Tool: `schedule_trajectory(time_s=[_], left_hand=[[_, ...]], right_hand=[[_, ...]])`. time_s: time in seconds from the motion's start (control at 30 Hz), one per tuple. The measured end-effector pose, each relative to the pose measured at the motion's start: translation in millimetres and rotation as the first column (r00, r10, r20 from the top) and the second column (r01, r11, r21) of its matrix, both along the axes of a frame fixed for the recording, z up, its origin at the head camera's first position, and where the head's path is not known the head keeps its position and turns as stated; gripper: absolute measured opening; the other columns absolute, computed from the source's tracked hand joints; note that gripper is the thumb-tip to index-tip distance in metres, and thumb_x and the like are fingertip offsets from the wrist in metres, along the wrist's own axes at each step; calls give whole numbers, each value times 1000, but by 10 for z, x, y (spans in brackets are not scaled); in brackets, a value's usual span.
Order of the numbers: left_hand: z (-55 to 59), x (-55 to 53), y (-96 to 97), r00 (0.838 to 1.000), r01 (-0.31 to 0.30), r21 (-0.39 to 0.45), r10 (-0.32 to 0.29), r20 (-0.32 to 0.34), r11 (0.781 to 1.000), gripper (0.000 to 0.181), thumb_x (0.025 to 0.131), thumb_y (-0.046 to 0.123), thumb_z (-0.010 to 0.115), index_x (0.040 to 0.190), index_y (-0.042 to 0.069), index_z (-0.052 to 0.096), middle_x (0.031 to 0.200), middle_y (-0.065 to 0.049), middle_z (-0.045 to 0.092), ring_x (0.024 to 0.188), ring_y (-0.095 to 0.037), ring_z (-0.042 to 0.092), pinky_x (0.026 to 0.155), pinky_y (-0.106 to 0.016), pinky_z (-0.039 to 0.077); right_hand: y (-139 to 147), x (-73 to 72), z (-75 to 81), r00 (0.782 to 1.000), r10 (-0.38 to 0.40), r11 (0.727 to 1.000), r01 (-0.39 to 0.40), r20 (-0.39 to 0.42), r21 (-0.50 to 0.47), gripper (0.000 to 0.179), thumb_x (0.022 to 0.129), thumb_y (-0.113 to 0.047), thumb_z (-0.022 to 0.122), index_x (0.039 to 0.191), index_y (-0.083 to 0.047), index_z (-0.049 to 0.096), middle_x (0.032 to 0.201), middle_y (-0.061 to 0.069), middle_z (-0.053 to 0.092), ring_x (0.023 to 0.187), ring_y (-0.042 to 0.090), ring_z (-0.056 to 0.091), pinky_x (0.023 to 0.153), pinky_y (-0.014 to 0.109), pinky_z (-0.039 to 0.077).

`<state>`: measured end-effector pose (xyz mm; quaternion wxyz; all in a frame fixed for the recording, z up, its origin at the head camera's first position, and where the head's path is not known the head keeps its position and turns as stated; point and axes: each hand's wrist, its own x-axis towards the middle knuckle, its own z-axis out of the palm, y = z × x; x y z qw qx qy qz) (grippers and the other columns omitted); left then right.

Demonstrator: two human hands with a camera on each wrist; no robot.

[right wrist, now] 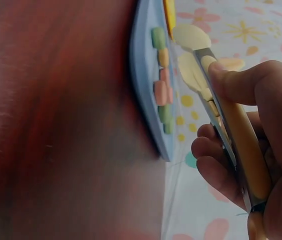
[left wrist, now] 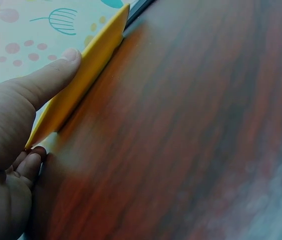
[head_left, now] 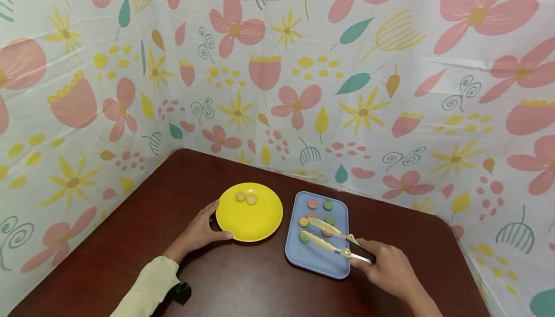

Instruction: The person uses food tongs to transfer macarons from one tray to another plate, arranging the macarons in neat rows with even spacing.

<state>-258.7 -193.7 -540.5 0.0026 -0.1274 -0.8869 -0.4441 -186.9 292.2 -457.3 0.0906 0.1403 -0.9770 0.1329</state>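
Note:
My left hand [head_left: 197,230] holds the yellow plate [head_left: 256,223] by its left rim, thumb [left wrist: 56,75] on the near side and fingers spread along the edge. Two small yellow macarons [head_left: 245,198] lie on the plate's far part. In my right hand [head_left: 388,264] is a pair of tongs [head_left: 342,242] with cream-coloured tips. Their tips stand apart over the blue tray [head_left: 299,257], close to a yellow macaron [head_left: 303,221] and a green macaron [head_left: 304,237]. The tongs partly hide several pink and green macarons on the tray.
A dark red-brown table [head_left: 243,278] carries the plate and tray side by side, with a gap between them. Behind and to the left hangs a flower-patterned cloth [head_left: 286,28] along the table's edges. A black strap piece [head_left: 181,292] shows at the left wrist.

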Motion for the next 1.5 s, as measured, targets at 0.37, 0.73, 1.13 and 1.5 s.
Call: schedule_trajectory(time_s=[0.37,0.73,1.13,1.5], left_hand=[[10,-2,-13,1000,-11,-2,12,17,1000,117,63,56,83,153,12,21,155,-12,25,139,-33,28,104,-52,37],[2,-14,-23,1000,-9,5,9,7,1000,116,63,56,83,153,14,22,155,-10,25,138,-32,29,101,-51,40],[-28,-28,-23,1000,-15,-4,15,11,1000,117,63,58,82,153,14,21,155,-10,25,138,-33,29,102,-52,38],[-35,-24,-27,1000,-16,-14,16,15,1000,117,63,58,82,153,14,21,155,-10,25,138,-33,29,102,-52,38]], right_hand=[[-1,106,-201,1000,-2,1000,2,-5,-3,53,73,-51,77,113,-17,71,104,-3,70,92,19,68,74,45,53],[-19,106,-274,1000,6,1000,-6,-23,-10,47,74,-50,77,111,-21,72,100,-7,70,87,13,67,71,40,52],[-33,112,-277,1000,0,1000,0,7,-29,51,76,-50,76,113,-16,72,103,-1,71,91,18,68,74,43,53],[-37,37,-247,992,52,996,-59,-112,-65,50,77,-47,77,112,-11,73,100,-2,72,85,12,67,68,37,53]])
